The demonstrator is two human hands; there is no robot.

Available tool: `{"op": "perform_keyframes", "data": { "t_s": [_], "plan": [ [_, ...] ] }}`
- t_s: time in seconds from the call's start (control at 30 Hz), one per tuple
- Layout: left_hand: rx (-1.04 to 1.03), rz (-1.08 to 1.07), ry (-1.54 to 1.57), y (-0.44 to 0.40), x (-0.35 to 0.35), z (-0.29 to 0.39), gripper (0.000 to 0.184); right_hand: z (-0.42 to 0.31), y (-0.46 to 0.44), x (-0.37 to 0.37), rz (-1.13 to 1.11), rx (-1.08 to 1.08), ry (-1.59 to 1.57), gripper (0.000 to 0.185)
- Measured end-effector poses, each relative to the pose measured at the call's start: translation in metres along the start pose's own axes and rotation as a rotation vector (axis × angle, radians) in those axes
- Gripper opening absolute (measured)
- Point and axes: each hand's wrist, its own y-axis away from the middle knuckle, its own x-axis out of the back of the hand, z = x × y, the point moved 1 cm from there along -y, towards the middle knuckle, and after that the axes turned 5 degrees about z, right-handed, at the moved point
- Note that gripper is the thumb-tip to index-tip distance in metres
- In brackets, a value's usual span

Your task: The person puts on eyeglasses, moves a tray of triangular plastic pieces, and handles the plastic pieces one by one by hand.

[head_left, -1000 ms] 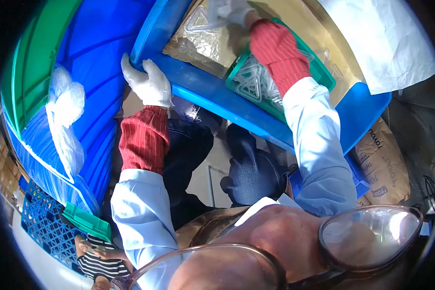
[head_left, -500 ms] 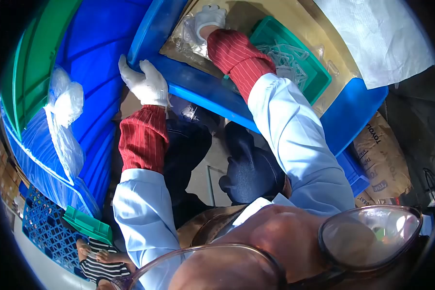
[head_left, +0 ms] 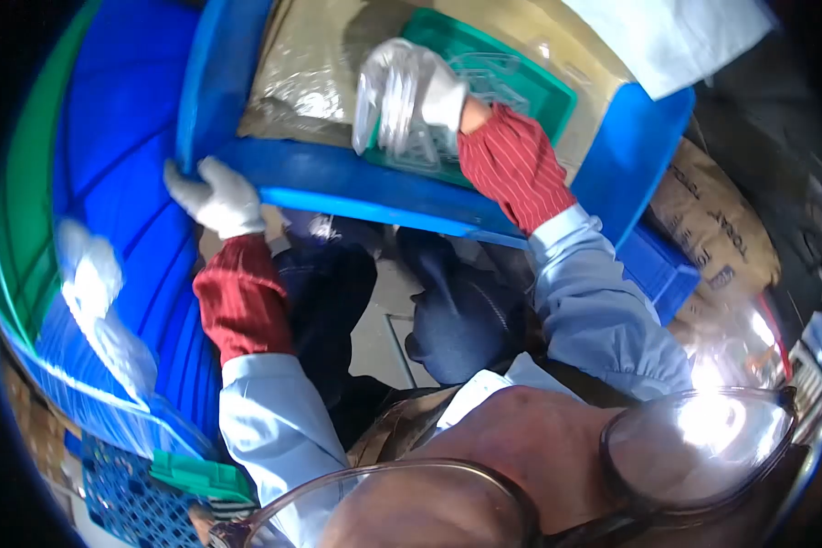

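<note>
My right hand, in a white glove, is wrapped round a row of clear plastic pieces. It is over the left part of a green tray, where more clear pieces lie. The tray stands inside a large blue bin lined with brown board. My left hand, also gloved, rests at the bin's near left corner with thumb and fingers apart and nothing in it. Left of the tray lies a shiny clear plastic sheet.
Stacked blue bins and a green one stand at the left, with a knotted plastic bag. Brown paper sacks and a small blue bin are at the right. Part of another person shows at lower left.
My right hand has come from the plastic sheet to above the green tray, with a row of clear pieces now visible in it. The whole view has shifted; my left hand stays at the bin's corner.
</note>
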Motion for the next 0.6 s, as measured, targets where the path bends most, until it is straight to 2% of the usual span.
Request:
{"op": "perform_keyframes", "data": {
  "t_s": [0.07,0.1,0.13,0.2,0.3,0.4,0.47,0.53,0.6],
  "plan": [
    [-0.01,-0.008,-0.144,0.0,0.001,0.013,0.052,-0.014,0.04,0.027,0.093,-0.376,-0.15,0.02],
    [0.009,-0.01,-0.138,0.0,0.0,0.016,0.052,-0.018,0.055,0.045,-0.082,-0.322,0.178,0.025],
    [0.026,-0.011,-0.137,0.0,0.0,0.017,0.052,-0.029,0.068,0.054,-0.206,-0.533,0.377,0.035],
    [-0.007,-0.007,-0.128,-0.002,-0.001,0.013,0.052,-0.027,0.103,0.065,-0.38,-0.622,0.433,0.045],
    [-0.015,-0.001,-0.127,-0.004,0.001,0.009,0.053,-0.016,0.129,0.089,-0.544,-0.618,0.21,0.046],
    [-0.034,0.002,-0.155,-0.007,0.003,0.004,0.053,0.012,0.141,0.128,-0.176,-0.684,0.167,0.031],
    [-0.015,-0.001,-0.185,-0.007,0.003,0.005,0.053,0.033,0.139,0.16,0.135,-1.002,-0.098,0.028],
    [-0.021,0.006,-0.219,-0.006,0.002,0.008,0.053,0.095,0.153,0.182,0.316,-1.048,-0.02,0.029],
    [-0.005,0.003,-0.184,-0.006,-0.001,0.009,0.052,0.167,0.168,0.198,0.303,-1.059,0.288,0.033]
  ]
}}
